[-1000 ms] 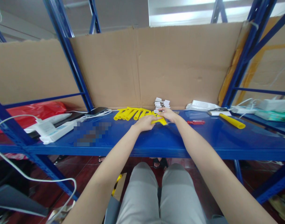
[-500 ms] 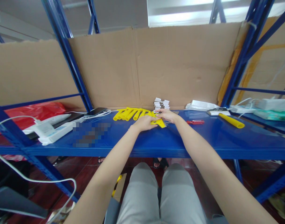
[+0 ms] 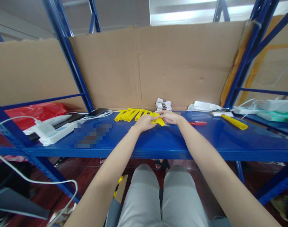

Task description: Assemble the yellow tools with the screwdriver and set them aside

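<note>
My left hand is closed on a yellow plastic piece with a flared end, low over the blue shelf. Against the same piece, from the right, my right hand has its fingers pressed together; whatever is between them is too small to make out. Several yellow tubes lie in a row behind and left of my hands. Just behind my right hand stands a stack of small white boxes. A red tool rests to the right of my right wrist.
A loose yellow tube and a white packet lie on the right of the blue shelf. At the left are a white power strip, cables and a red bag. Cardboard stands along the back.
The yellow piece has turned and shifted slightly away from me and left, with both hands still at it. A metal edge seen at its flared end before no longer shows.
</note>
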`<move>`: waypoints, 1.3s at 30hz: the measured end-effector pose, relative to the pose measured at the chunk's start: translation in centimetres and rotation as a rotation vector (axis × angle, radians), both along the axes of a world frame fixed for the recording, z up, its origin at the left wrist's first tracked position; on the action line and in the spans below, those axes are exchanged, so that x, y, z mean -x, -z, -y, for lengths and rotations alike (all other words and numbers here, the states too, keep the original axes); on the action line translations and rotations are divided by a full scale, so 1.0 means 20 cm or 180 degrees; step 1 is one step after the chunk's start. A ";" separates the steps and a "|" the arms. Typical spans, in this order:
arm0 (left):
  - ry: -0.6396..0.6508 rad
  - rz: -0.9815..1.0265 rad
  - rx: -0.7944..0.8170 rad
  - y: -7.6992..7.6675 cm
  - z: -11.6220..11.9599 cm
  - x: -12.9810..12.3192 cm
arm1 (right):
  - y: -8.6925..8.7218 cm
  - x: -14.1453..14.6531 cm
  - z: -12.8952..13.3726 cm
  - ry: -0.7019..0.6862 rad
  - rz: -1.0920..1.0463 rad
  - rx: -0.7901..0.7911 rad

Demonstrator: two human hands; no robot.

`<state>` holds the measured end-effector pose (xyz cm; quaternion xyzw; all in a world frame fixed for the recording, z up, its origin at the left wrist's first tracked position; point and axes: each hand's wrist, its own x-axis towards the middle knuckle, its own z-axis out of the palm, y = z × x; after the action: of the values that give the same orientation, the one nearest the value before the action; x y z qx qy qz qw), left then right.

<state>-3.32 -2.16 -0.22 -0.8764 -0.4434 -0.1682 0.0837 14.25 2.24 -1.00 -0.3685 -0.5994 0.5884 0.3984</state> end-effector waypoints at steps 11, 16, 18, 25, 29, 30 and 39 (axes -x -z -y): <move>-0.0130 -0.0057 0.0168 0.01 0.00 -0.01 | 0.03 -0.02 -0.04 -0.0013 0.0180 -0.0074; -0.0127 -0.0087 0.0210 0.01 -0.01 -0.01 | 0.03 -0.02 -0.04 -0.0001 0.0154 -0.0092; -0.0128 -0.0093 0.0183 0.01 -0.01 -0.01 | 0.03 -0.01 -0.04 0.0041 0.0118 -0.0099; -0.0183 -0.0079 0.0085 -0.02 -0.01 -0.01 | 0.00 -0.01 -0.02 0.0307 -0.0059 -0.0158; -0.0276 -0.0073 0.0037 -0.05 -0.03 -0.04 | -0.02 0.00 -0.01 0.0581 -0.0040 -0.0195; -0.0283 -0.0067 0.0033 -0.06 -0.03 -0.05 | -0.02 0.00 -0.01 0.0626 -0.0016 -0.0202; -0.0134 0.1540 0.0486 -0.12 -0.05 -0.17 | -0.11 -0.07 0.03 0.1182 -0.0607 -0.0257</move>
<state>0.03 -1.08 2.10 -0.8050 -0.4801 -0.3373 -0.0878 15.66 1.69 1.12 -0.3990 -0.5038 0.5126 0.5694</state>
